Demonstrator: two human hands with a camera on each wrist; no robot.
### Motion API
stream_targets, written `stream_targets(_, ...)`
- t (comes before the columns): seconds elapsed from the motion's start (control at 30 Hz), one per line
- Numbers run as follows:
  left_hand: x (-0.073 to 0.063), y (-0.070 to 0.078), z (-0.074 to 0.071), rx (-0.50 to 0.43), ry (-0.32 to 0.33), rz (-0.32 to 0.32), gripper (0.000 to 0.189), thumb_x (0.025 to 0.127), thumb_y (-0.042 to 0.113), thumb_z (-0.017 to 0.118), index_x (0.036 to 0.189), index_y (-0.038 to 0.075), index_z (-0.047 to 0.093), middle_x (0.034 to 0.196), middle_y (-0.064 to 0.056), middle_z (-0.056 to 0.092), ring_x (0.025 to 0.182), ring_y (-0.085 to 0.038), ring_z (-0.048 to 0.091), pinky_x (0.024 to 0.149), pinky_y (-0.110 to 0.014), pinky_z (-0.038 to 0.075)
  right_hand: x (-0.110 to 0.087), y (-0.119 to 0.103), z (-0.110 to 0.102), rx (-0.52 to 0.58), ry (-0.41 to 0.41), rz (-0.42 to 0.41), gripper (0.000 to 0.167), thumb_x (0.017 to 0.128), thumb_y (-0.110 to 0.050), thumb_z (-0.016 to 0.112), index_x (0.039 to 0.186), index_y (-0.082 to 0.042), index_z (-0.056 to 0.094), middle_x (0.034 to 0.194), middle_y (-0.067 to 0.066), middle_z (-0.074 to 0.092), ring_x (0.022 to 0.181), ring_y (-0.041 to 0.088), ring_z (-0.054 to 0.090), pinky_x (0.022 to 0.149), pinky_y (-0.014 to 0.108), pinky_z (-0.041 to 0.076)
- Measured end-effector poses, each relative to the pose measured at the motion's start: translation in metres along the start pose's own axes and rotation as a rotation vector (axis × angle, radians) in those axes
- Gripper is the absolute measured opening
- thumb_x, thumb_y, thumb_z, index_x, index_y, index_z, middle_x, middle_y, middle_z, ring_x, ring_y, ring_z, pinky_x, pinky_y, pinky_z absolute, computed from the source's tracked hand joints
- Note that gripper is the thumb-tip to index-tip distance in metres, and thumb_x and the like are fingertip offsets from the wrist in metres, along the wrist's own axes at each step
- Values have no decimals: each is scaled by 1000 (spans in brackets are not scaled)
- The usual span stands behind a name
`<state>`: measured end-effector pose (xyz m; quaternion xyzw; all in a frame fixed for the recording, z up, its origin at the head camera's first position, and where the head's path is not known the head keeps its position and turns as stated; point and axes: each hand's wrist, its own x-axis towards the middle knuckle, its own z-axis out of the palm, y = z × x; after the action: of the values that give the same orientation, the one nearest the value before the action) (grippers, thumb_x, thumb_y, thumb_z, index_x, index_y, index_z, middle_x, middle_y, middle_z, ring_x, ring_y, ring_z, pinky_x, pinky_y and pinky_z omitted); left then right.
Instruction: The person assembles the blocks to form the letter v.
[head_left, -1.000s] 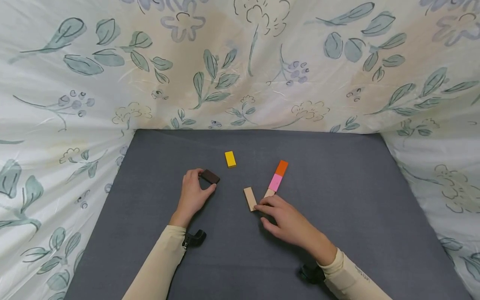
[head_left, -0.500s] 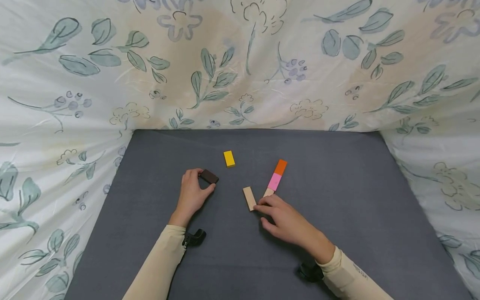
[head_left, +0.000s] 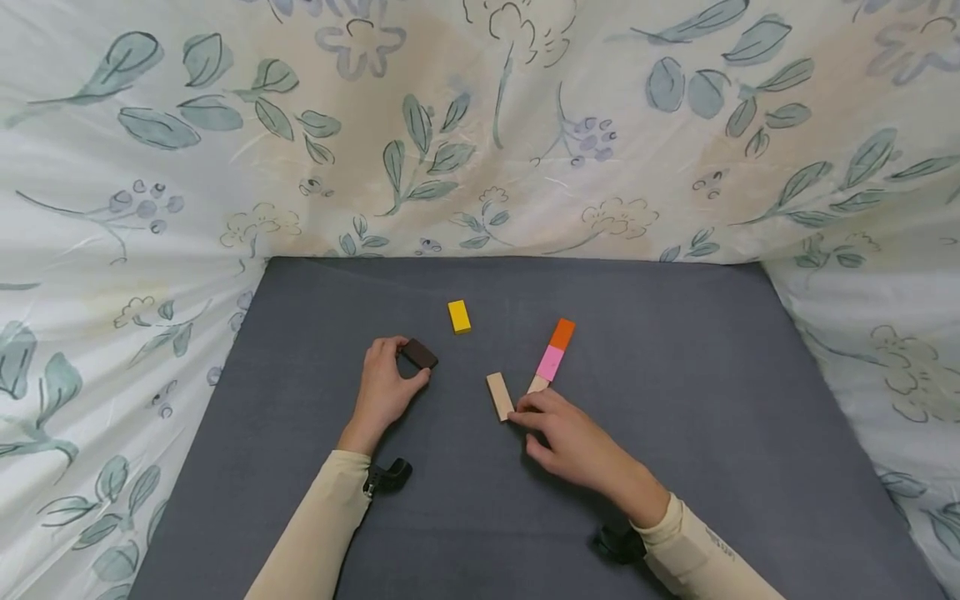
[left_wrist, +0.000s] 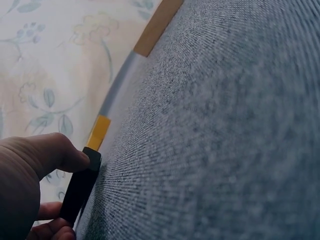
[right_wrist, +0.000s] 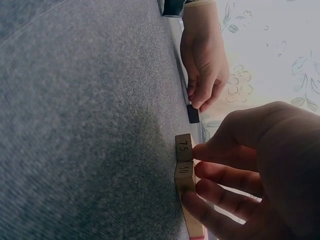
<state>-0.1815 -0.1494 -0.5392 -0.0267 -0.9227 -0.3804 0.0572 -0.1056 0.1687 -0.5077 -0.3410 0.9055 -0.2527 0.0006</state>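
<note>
My left hand [head_left: 384, 387] pinches a dark brown rectangular block [head_left: 419, 353] between thumb and fingers; the left wrist view shows the thumb on one end of this dark block [left_wrist: 80, 190]. Fingertips of my right hand [head_left: 581, 437] touch two light wooden blocks whose near ends meet. One pale block [head_left: 499, 397] leans to the left. The other pale block [head_left: 537, 384] is mostly covered by the fingers and lines up with a pink block [head_left: 550, 364] and an orange block [head_left: 562, 335]. In the right wrist view, the block ends read 75 [right_wrist: 183, 147] and 50 [right_wrist: 184, 170].
A yellow block [head_left: 459, 317] lies alone beyond both hands. All the blocks are on a dark grey cloth-covered table [head_left: 675, 375]. Floral fabric [head_left: 480, 167] hangs at the back and along both sides.
</note>
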Motion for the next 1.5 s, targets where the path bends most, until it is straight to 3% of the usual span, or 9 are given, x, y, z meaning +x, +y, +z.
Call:
stream_targets(0.6, -1, 11, -1, -52, 0, 73, 59, 92, 13, 88, 140, -5, 59, 134, -25, 54, 115, -39, 58, 101, -55, 50, -2, 3, 1, 10, 17, -25, 39, 90, 3, 73, 129, -3, 79, 122, 4, 65, 110, 20, 57, 92, 40, 56)
stream_targets(1.5, 10, 27, 11, -87, -117, 107, 59, 93, 19, 89, 143, 0, 63, 138, -18, 59, 118, -34, 61, 104, -51, 50, -3, 6, 3, 2, 38, -36, 40, 90, 4, 72, 128, -3, 79, 121, 3, 65, 110, 20, 56, 92, 40, 55)
